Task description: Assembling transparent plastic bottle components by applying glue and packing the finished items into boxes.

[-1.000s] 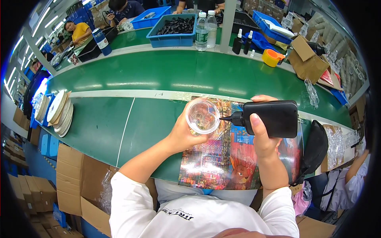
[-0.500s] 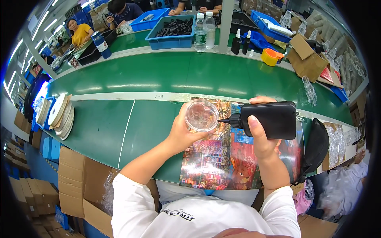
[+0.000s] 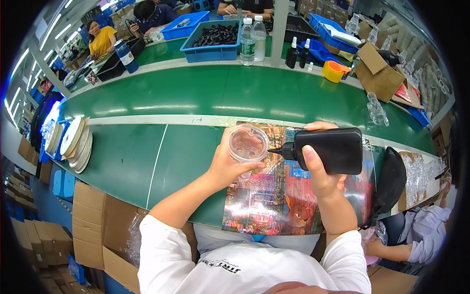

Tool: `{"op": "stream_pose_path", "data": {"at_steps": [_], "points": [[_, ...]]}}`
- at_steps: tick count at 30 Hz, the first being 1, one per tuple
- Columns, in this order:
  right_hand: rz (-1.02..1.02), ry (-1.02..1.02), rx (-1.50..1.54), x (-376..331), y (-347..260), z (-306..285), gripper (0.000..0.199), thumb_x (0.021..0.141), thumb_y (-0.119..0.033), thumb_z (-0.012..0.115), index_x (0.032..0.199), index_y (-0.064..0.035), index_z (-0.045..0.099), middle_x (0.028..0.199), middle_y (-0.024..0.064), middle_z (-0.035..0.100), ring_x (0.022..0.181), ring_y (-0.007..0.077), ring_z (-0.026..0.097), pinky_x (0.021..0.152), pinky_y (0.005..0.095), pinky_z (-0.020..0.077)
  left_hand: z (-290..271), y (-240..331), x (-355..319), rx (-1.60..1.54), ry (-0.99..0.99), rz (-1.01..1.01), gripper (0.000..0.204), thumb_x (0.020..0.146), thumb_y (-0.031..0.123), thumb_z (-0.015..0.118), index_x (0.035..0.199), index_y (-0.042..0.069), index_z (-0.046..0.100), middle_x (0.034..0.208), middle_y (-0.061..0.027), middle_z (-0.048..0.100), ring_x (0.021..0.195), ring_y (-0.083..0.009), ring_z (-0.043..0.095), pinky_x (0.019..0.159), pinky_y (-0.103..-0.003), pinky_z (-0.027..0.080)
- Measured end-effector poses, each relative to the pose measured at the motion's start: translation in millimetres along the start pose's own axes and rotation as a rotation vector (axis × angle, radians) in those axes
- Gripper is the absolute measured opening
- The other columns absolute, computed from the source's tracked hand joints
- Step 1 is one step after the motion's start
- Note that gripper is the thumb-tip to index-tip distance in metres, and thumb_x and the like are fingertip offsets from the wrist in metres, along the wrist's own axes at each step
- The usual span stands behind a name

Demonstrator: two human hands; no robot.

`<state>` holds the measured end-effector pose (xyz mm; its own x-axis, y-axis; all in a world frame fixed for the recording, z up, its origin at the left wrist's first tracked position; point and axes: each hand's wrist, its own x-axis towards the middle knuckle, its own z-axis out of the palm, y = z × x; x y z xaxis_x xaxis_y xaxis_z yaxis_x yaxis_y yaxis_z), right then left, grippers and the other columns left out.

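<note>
My left hand (image 3: 224, 161) is wrapped round a clear, round plastic container (image 3: 248, 143), its open-looking rim turned up toward me. A black squeeze bottle (image 3: 335, 151) with a pointed nozzle lies sideways in my right hand (image 3: 319, 169), the thumb on its near side. The nozzle tip meets the container's right rim, or sits just beside it; I cannot tell whether they touch. Below both hands is a glossy, colourful printed sheet (image 3: 259, 196) on the green table. Part of the right fingers is hidden behind the bottle.
A green conveyor belt (image 3: 196, 93) runs beyond the table, carrying a clear plastic piece (image 3: 377, 110). Reels (image 3: 78, 147) stand left, and a black pouch (image 3: 389, 179) lies right. Beyond the belt are a blue bin of black parts (image 3: 215, 41) and bottles (image 3: 247, 46). A co-worker's arm (image 3: 391, 251) shows right.
The black bottle has shifted slightly left, its nozzle still at the rim. On the belt, the clear plastic piece has moved a little left. A co-worker's arm has come into view at right.
</note>
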<state>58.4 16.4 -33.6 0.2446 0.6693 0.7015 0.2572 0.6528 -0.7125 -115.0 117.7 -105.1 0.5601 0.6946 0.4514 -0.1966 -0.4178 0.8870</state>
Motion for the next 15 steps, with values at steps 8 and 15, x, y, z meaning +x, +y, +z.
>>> {"op": "stream_pose_path", "data": {"at_steps": [8, 15], "points": [[0.024, -0.006, 0.005, -0.6, 0.0, -0.2, 0.031, 0.080, -0.002, 0.061, 0.108, 0.0011, 0.050, 0.107, 0.0117, 0.055, 0.090, 0.0141, 0.056, 0.079, 0.0264, 0.0467, -0.5, -1.7, 1.4, 0.003, -0.040, -0.011, 0.074, 0.068, 0.007, 0.079, 0.126, 0.006, 0.033, 0.104, -0.0092, 0.056, 0.100, -0.0185, 0.057, 0.088, -0.032, 0.047], [0.038, -0.011, 0.014, -0.9, -0.9, 0.2, 0.031, 0.080, -0.002, 0.062, 0.108, 0.0013, 0.051, 0.105, 0.0112, 0.056, 0.091, 0.0142, 0.056, 0.080, 0.0266, 0.0465, 0.3, 1.1, 1.6, -0.022, -0.024, -0.019, 0.072, 0.068, 0.008, 0.078, 0.126, 0.005, 0.036, 0.107, -0.0103, 0.059, 0.101, -0.0184, 0.058, 0.088, -0.032, 0.047]]}}
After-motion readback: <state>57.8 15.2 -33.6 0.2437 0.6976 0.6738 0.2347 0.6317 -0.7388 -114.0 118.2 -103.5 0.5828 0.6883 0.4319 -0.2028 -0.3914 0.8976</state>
